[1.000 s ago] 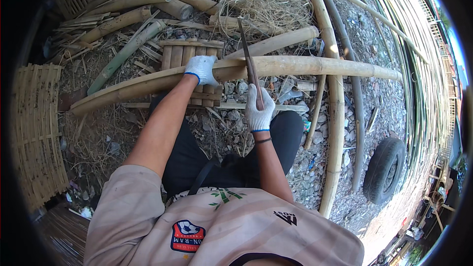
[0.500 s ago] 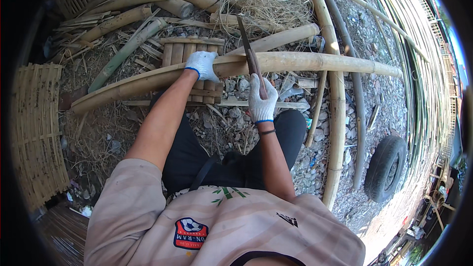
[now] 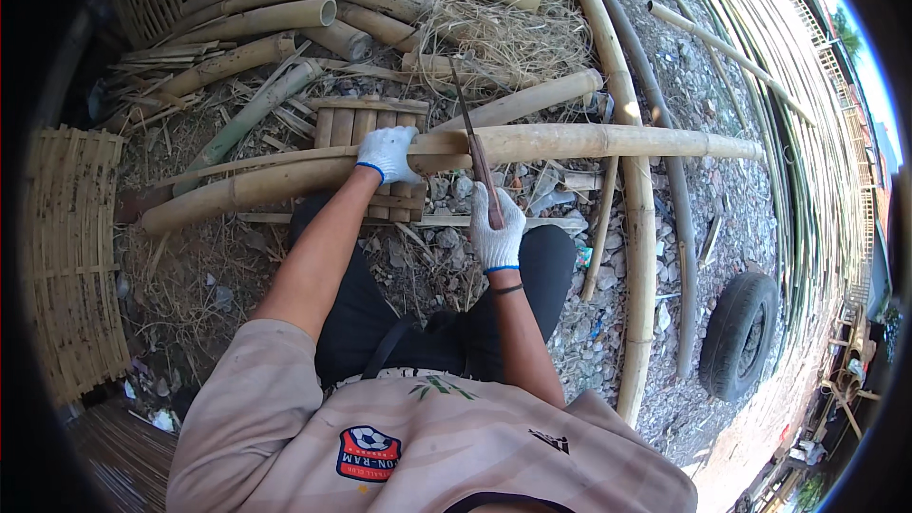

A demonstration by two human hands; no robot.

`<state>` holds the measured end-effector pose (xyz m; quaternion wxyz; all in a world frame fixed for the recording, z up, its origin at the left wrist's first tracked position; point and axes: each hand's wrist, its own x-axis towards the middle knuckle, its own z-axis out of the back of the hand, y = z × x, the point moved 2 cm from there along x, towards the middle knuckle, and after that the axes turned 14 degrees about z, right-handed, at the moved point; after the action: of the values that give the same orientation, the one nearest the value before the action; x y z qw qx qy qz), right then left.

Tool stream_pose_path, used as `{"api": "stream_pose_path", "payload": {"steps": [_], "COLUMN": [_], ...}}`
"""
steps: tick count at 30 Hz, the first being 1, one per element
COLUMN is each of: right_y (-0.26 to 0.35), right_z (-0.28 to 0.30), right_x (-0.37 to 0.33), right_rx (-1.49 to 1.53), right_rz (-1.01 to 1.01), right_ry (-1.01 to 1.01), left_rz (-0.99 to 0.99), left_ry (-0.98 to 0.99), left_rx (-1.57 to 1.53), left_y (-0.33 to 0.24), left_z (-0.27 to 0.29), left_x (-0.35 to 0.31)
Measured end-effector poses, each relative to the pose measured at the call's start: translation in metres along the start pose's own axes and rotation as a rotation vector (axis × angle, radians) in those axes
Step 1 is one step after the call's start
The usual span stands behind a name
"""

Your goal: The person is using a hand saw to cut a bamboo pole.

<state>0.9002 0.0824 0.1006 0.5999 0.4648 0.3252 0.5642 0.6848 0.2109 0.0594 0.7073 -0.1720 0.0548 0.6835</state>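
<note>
A long thick bamboo pole (image 3: 589, 141) lies crosswise in front of me, split along part of its length. My left hand (image 3: 389, 154), in a white glove, presses down on the pole. My right hand (image 3: 496, 228), also gloved, grips the handle of a long dark knife (image 3: 472, 144). The blade points away from me and sits across the pole just right of my left hand. A small slatted wooden stand (image 3: 353, 122) sits under the pole.
More bamboo poles (image 3: 285, 19) are piled at the back and others run down the right (image 3: 638, 256). Woven bamboo panels (image 3: 68, 256) lie at the left. A black tyre (image 3: 739, 334) rests on the gravel at the right. Dry straw and stones cover the ground.
My right hand has kept hold of the knife and shifted slightly toward the pole, so the blade now lies across it. The left hand stays on the pole.
</note>
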Motion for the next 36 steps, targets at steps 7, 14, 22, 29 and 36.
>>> {"api": "stream_pose_path", "payload": {"steps": [7,14,22,29,36], "right_y": [0.003,-0.005,-0.01,-0.013,-0.004], "right_z": [0.004,0.001,0.008,0.012,0.002], "right_x": [-0.005,0.006,-0.002,-0.003,-0.004], "right_rx": [0.077,0.115,0.11,0.11,0.095], "right_rz": [0.063,0.157,0.128,0.112,0.146], "right_ry": [-0.111,-0.123,-0.114,-0.156,-0.149], "left_rz": [-0.281,-0.362,-0.102,0.045,-0.133], "left_ry": [-0.462,-0.626,-0.593,-0.402,-0.056], "left_rx": [0.004,0.201,0.317,0.291,0.067], "left_y": [0.017,0.066,0.114,0.065,-0.022], "left_z": [-0.015,0.022,0.073,0.059,0.014], "left_x": [-0.035,-0.072,-0.062,-0.014,-0.011]}}
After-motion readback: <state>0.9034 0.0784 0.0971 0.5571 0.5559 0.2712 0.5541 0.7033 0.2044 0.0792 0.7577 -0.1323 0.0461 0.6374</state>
